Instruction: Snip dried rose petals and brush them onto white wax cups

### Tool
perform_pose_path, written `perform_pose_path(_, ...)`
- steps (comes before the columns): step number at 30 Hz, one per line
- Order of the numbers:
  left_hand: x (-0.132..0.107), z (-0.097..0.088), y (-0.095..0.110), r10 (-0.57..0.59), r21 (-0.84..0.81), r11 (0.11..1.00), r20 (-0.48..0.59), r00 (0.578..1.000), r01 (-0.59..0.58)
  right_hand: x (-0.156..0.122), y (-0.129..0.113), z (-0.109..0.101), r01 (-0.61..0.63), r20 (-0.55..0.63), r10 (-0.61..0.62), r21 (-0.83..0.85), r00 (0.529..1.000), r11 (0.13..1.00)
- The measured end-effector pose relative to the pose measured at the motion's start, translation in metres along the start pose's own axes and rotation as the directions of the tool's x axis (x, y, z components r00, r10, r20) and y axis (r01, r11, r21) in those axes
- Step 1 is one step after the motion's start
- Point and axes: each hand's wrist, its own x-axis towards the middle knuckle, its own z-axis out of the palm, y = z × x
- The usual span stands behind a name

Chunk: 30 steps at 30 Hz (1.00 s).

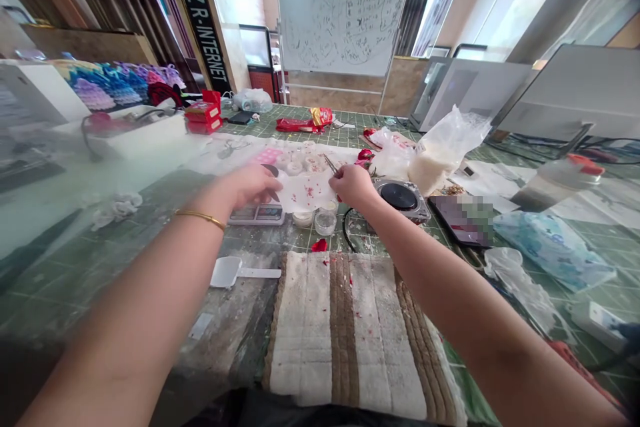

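Head view, starting at my left: a white plastic scoop (227,271) lies on the green gridded cutting mat (60,280), apart from my hands. My left hand (253,187), with a thin gold bangle (200,216) on the wrist, has its fingers curled and pinching the left edge of a white paper sheet (306,192) flecked with red crumbs. Under that hand sits a flat grey digital scale (257,215). The sheet is stretched between my two hands, above two small clear cups (325,221) that stand just beside the scale. My right hand (355,185) has thumb and fingers pressed together round thin metal tweezers (330,164), whose tips point up and left over the sheet's far edge. I cannot tell whether they grip a crumb. Just right of that hand stands a round silver hot plate with a black top (400,197), and beyond it a clear plastic bag of white granules (440,153).

I judge the work to be about midway. Many red crumbs lie on the sheet, and a few are spilled on the beige-and-brown striped towel (345,327) nearest me. What the cups hold is too small to tell.
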Motion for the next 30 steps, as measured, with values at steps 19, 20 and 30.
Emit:
perform_pose_path(19, -0.006, 0.023, -0.031, 0.028, 0.066, 0.998, -0.144, 0.989, -0.019, -0.034, 0.013, 0.043, 0.145, -0.062, -0.137, 0.157, 0.989, 0.977)
perform_pose_path(20, -0.008, 0.024, -0.031, 0.028, 0.066, 0.998, -0.147, 0.989, -0.018, -0.036, 0.013, 0.043, 0.144, -0.061, -0.136, 0.17, 0.989, 0.975)
perform_pose_path(30, -0.033, 0.019, -0.032, 0.07, 0.052, 0.997, -0.138, 0.988, -0.063, -0.051, 0.016, 0.029, 0.113, -0.084, -0.091, 0.306, 0.992, 0.945)
